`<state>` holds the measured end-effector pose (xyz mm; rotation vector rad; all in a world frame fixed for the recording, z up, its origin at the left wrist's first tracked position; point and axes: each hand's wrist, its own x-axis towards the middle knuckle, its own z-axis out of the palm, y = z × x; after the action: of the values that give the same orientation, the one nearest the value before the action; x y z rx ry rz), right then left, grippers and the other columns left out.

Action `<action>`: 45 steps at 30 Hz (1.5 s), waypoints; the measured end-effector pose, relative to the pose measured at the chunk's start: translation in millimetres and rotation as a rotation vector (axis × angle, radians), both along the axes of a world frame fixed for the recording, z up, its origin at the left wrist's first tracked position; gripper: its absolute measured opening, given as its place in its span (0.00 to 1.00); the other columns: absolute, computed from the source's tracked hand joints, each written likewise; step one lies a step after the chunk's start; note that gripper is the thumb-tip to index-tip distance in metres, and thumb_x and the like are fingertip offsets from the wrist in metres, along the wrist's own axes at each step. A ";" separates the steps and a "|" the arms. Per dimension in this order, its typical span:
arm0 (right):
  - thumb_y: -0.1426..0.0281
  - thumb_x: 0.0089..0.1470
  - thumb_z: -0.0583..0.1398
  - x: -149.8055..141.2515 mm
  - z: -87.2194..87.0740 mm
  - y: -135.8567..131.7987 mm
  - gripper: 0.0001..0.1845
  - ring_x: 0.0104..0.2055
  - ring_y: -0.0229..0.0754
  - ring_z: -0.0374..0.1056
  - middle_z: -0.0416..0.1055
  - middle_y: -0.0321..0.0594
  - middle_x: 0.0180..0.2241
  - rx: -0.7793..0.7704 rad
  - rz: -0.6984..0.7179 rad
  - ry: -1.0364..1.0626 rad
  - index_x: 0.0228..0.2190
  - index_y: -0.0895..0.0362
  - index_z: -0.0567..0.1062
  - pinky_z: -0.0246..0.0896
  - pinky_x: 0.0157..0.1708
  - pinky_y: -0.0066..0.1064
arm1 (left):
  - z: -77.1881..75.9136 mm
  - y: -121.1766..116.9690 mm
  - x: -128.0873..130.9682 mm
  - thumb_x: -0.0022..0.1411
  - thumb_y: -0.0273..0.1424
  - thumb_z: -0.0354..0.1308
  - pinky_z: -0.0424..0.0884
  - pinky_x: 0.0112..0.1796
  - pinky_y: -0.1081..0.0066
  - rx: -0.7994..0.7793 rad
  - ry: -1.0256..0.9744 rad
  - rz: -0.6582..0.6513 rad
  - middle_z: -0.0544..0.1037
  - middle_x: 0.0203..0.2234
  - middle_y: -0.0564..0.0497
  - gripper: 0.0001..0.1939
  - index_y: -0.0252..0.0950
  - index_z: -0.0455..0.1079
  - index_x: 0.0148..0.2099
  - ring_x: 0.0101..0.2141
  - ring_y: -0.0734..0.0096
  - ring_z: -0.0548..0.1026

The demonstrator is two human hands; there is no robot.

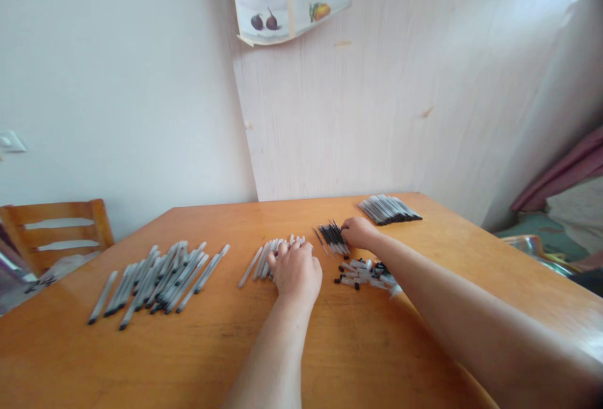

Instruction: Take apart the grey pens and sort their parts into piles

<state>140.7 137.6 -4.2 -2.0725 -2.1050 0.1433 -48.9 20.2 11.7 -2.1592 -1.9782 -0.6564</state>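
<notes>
My left hand (298,271) rests over a row of white pen barrels (264,258) in the middle of the table, its fingers bent down among them. What its fingertips hold is hidden behind the hand. Farther off and to the right, my right hand (358,233) has its fingers pinched at the edge of a bunch of dark pen refills (332,238), which lie side by side. Just below that hand is a loose heap of clear pen caps (362,272) with black ends, partly covered by my right forearm.
On the wooden table (198,359), a pile of white pens with black ends (157,277) lies at the left. A neat row of pens (390,209) lies at the back right. A wooden chair (56,233) stands at the far left, and the wall (330,145) borders the back edge.
</notes>
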 end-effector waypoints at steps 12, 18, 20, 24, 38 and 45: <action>0.45 0.45 0.58 -3.8 2.7 -6.8 0.32 0.38 0.48 0.72 0.76 0.52 0.38 -0.032 -0.009 0.024 0.37 0.61 0.77 0.58 0.31 0.29 | -8.8 5.3 -3.8 0.58 0.28 0.49 0.52 0.48 0.50 0.037 -0.004 -0.047 0.77 0.43 0.46 0.11 0.42 0.73 0.38 0.48 0.54 0.65; 0.59 0.49 0.58 -6.5 -1.0 -2.8 0.21 0.39 0.48 0.72 0.77 0.55 0.37 -0.027 -0.034 0.019 0.37 0.63 0.78 0.58 0.31 0.29 | -5.9 4.7 -3.7 0.59 0.29 0.49 0.53 0.47 0.51 0.001 0.004 -0.030 0.76 0.44 0.46 0.12 0.42 0.73 0.39 0.48 0.54 0.65; 0.62 0.49 0.57 -5.4 -1.4 -1.9 0.20 0.38 0.48 0.73 0.77 0.55 0.37 -0.023 -0.037 0.018 0.37 0.64 0.78 0.58 0.31 0.29 | -6.4 5.2 -4.0 0.58 0.28 0.49 0.53 0.47 0.51 0.011 0.003 -0.035 0.77 0.44 0.46 0.12 0.42 0.73 0.39 0.47 0.55 0.65; 0.62 0.49 0.58 -3.5 -0.5 -1.8 0.21 0.38 0.47 0.72 0.77 0.56 0.37 -0.024 -0.041 0.021 0.38 0.65 0.78 0.58 0.31 0.28 | -8.6 6.8 -4.9 0.58 0.28 0.49 0.53 0.47 0.51 0.025 -0.001 -0.041 0.77 0.43 0.46 0.12 0.43 0.73 0.39 0.47 0.54 0.65; 0.53 0.46 0.61 -14.5 0.2 -10.3 0.29 0.44 0.50 0.72 0.75 0.57 0.42 0.002 -0.093 0.051 0.43 0.63 0.73 0.60 0.35 0.30 | -2.4 1.9 -1.3 0.58 0.27 0.50 0.53 0.48 0.52 0.037 0.012 -0.002 0.77 0.44 0.46 0.13 0.42 0.74 0.40 0.48 0.54 0.65; 0.60 0.47 0.59 -12.3 0.8 -5.5 0.23 0.42 0.50 0.72 0.76 0.56 0.39 -0.017 -0.077 0.053 0.40 0.64 0.76 0.61 0.33 0.30 | 0.0 -0.8 1.1 0.58 0.27 0.49 0.53 0.48 0.53 0.031 0.023 0.013 0.77 0.43 0.46 0.12 0.42 0.74 0.39 0.48 0.54 0.65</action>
<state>128.4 132.1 -3.4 -2.1312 -1.9976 0.2043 -47.7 19.3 11.7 -2.1246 -1.9561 -0.6532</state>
